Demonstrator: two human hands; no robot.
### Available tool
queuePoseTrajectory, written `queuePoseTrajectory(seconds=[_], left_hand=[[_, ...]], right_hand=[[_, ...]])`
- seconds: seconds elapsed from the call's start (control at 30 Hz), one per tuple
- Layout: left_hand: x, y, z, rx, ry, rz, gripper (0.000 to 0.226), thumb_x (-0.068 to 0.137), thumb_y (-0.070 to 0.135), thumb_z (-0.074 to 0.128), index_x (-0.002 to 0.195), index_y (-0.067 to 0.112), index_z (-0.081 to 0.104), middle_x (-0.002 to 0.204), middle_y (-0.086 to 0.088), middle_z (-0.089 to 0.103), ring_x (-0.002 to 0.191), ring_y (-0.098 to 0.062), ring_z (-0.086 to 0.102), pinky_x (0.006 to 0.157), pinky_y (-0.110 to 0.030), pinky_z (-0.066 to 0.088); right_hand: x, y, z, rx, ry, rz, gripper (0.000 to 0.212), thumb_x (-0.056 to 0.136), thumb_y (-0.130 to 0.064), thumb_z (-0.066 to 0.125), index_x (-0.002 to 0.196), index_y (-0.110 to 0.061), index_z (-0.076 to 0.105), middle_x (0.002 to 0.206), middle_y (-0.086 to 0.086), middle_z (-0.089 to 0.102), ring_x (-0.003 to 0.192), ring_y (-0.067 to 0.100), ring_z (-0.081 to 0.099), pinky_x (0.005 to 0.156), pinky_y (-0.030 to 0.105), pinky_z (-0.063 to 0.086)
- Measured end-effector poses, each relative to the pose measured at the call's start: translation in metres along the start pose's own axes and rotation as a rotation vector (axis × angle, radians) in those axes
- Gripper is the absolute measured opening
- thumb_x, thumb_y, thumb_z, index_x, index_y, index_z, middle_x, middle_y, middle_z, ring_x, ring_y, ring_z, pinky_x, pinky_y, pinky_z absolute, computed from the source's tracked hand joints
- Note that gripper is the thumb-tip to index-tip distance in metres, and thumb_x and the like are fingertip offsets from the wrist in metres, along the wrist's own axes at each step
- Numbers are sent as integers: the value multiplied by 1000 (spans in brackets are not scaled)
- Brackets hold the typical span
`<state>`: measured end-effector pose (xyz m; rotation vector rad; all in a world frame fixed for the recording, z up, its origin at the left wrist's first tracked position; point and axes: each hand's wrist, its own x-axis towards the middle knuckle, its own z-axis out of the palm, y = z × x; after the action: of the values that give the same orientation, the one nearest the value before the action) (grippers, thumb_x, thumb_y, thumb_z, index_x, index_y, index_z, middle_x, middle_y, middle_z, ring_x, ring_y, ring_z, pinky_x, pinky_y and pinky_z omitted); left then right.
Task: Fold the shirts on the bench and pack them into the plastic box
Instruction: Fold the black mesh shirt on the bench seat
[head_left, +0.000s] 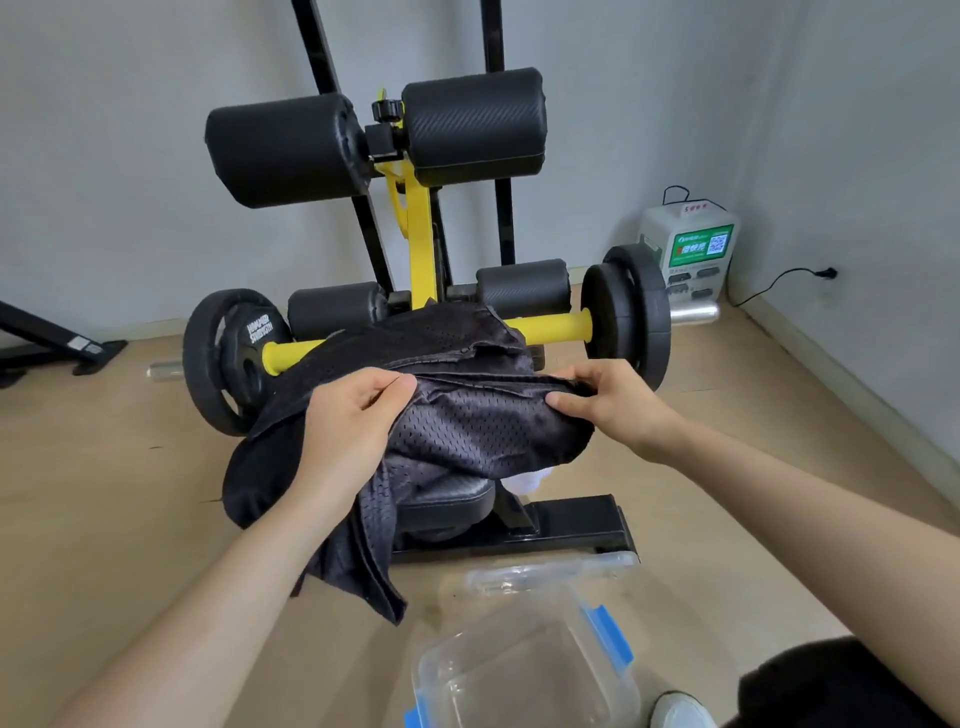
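A black mesh shirt (467, 415) lies bunched over the black padded bench seat (447, 501), one end hanging down toward the floor at the left. My left hand (348, 421) pinches its upper edge on the left side. My right hand (608, 397) grips the same edge on the right. A bit of white cloth (527, 480) peeks out under the shirt's right side. The clear plastic box (524, 680) with blue clips stands open on the floor in front of the bench, and its clear lid (550, 571) lies just behind it.
The bench belongs to a yellow and black gym machine (415, 218) with foam rollers and weight plates (628, 312) on a yellow bar. A white charging station (691, 254) stands in the right corner. Another black frame (57, 343) sits at far left. My knee (831, 686) shows at bottom right.
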<state>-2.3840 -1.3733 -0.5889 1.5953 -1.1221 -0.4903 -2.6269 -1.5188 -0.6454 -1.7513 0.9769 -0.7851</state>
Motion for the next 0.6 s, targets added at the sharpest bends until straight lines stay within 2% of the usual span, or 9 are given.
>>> queuePoseTrajectory(seconds=[0.1, 0.2, 0.27, 0.37, 0.47, 0.6], left_hand=[[22, 1, 2, 48, 58, 68, 8, 92, 24, 70, 89, 26, 78, 89, 16, 76, 93, 3, 68, 89, -21, 50], [43, 1, 7, 79, 102, 103, 8, 91, 23, 71, 88, 27, 77, 90, 15, 75, 94, 2, 68, 93, -22, 51], [57, -3, 12, 96, 108, 86, 7, 90, 23, 71, 89, 26, 78, 92, 15, 75, 97, -1, 68, 96, -25, 51], [69, -19, 17, 243, 46, 41, 9, 91, 26, 69, 94, 27, 77, 96, 13, 75, 101, -7, 68, 99, -33, 51], [70, -34, 13, 390, -9, 13, 13, 91, 25, 69, 102, 26, 76, 93, 6, 77, 99, -12, 70, 101, -36, 49], [66, -28, -3, 365, -12, 43, 18, 90, 25, 68, 106, 26, 76, 97, 11, 76, 91, -4, 70, 101, -38, 51]], right_hand=[[15, -9, 2, 141, 85, 9, 8, 91, -5, 67, 96, -9, 72, 93, 5, 74, 87, 17, 69, 85, 31, 57], [39, -10, 1, 122, 205, 6, 12, 92, -3, 64, 95, -13, 70, 92, 3, 71, 88, 16, 66, 83, 29, 55], [58, -5, -2, 85, 313, 32, 10, 93, -11, 65, 100, -15, 70, 97, 3, 72, 94, 18, 68, 87, 33, 56], [77, 3, -3, -54, 463, 176, 23, 93, -28, 59, 110, -17, 69, 104, 5, 72, 97, 24, 66, 90, 40, 54], [73, 12, 6, -227, 452, 258, 32, 96, -34, 55, 119, -13, 65, 113, 8, 69, 105, 30, 63, 93, 40, 51], [61, 2, 23, -300, 391, 55, 21, 95, -27, 60, 108, -13, 69, 103, 1, 70, 98, 23, 65, 84, 34, 51]])
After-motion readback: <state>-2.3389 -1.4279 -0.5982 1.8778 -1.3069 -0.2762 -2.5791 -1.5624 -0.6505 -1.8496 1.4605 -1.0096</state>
